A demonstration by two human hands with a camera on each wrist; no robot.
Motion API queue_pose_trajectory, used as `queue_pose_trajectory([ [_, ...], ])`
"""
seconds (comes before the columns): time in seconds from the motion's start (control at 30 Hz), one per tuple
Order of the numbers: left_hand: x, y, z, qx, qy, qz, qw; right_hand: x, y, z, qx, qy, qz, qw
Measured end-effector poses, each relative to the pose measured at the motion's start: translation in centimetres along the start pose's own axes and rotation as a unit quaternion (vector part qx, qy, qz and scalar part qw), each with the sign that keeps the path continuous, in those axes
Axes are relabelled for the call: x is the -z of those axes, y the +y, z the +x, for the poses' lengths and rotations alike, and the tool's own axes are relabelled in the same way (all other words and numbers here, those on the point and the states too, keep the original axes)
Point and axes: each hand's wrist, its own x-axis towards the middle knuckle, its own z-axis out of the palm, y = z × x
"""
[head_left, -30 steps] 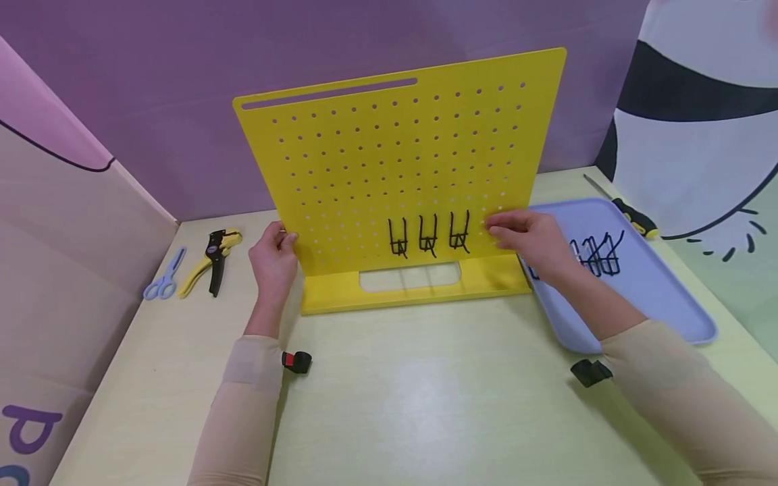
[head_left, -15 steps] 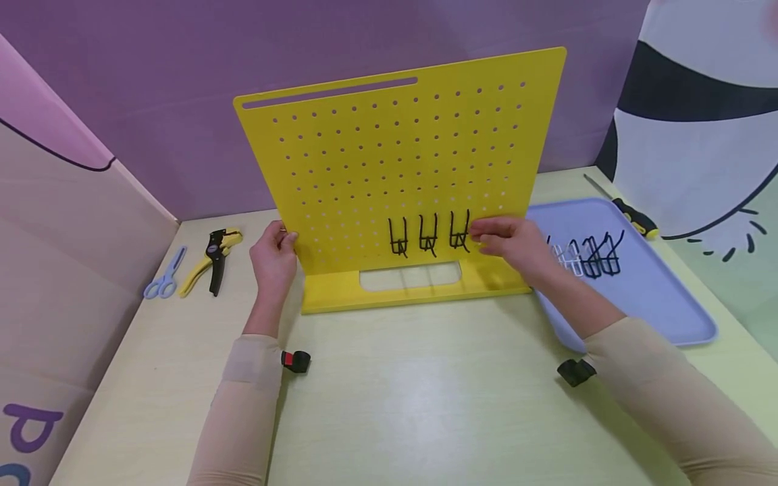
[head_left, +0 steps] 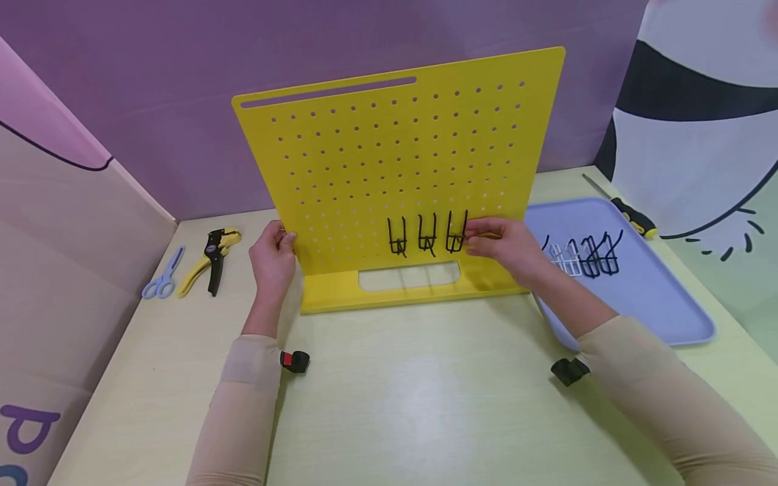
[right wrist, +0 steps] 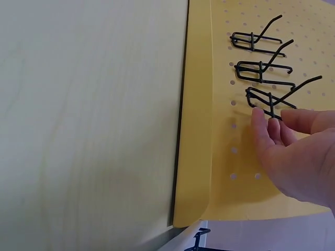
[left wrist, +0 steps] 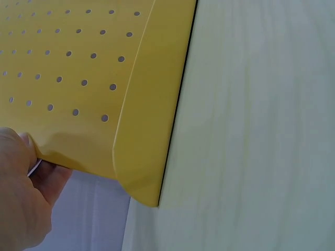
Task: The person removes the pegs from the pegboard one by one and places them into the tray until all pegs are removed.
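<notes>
Right hand (head_left: 509,246) has slid left along the board over the last second, from clear of the rightmost black hook (right wrist: 271,104) to contact with it; that hook now sits slightly tilted. Left hand unchanged.

Rightmost black hook is on the lower part of the yellow pegboard (head_left: 406,152), just left of your right fingertips and well right of your left hand. You've got its right side pinched between right thumb and fingers; grip is narrow. Can't tell whether its back pegs are fully in the holes.

Middle hook (head_left: 427,237) and left hook (head_left: 398,241) are in line to its left, both hung on the board, neither touched.

Your left hand (head_left: 273,255) grips the board's left edge, thumb on the front face, fingers behind. Board stands upright, leaning back a bit, base flat on the table (head_left: 395,378).

Right of the board: blue tray (head_left: 656,304), with loose wire hooks (head_left: 589,260), black and white, bunched toward its left side. Screwdriver (head_left: 635,217) lies at the tray's far right edge. Far left: yellow-black wire stripper (head_left: 214,253), blue scissors (head_left: 163,280) just left of it. Purple backdrop (head_left: 395,34) behind.
</notes>
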Motion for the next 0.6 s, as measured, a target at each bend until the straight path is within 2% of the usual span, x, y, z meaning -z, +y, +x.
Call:
queue_pose_trajectory([
  [0.13, -0.07, -0.06, 0.03, -0.009, 0.005, -0.007, 0.9999, 0.03, -0.02, 0.04, -0.005, 0.005, 0.002, 1.0000],
  [0.4, -0.13, -0.03, 0.04, 0.013, -0.008, -0.008, 0.9998, -0.31, -0.17, 0.14, -0.025, 0.027, -0.030, 0.9989],
  [0.6, -0.04, 0.08, -0.03, 0.018, -0.012, -0.010, 0.9997, -0.47, -0.24, 0.27, -0.027, 0.041, -0.056, 0.9972],
])
